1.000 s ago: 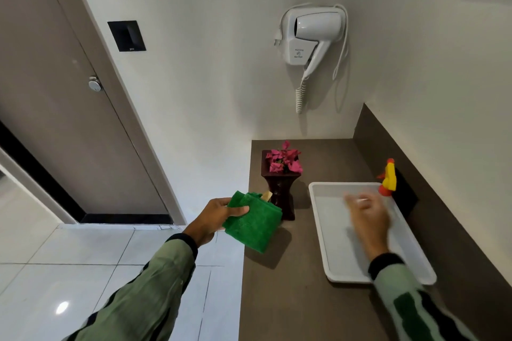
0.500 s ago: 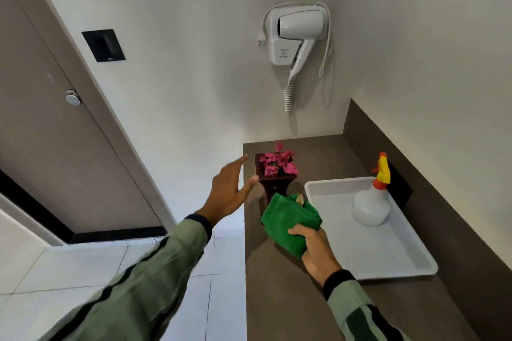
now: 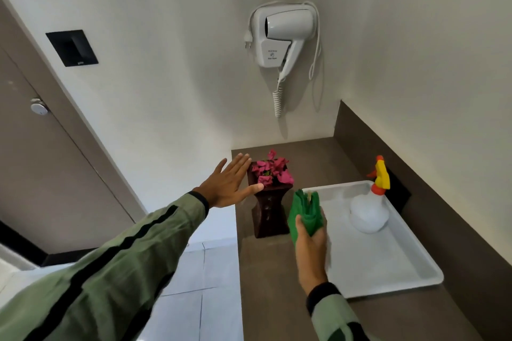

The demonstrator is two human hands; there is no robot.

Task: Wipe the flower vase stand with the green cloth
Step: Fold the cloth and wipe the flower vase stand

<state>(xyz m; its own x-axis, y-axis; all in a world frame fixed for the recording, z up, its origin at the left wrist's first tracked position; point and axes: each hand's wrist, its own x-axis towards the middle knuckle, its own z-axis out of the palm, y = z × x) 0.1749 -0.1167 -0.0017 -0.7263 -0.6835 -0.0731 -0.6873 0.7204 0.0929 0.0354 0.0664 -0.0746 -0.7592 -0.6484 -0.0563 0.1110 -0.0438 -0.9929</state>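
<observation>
A dark brown vase stand with pink flowers on top sits near the left edge of the brown counter. My left hand is open with fingers spread, its thumb and fingertips at the stand's upper left rim. My right hand grips the folded green cloth upright, just right of the stand and apart from it.
A white tray lies on the counter to the right, holding a white spray bottle with a yellow and orange nozzle. A white hair dryer hangs on the wall above. A door and tiled floor are at the left.
The green cloth passed from my left hand to my right hand. My left hand opened and reached up to the top of the stand. The right hand carried the cloth up beside the stand.
</observation>
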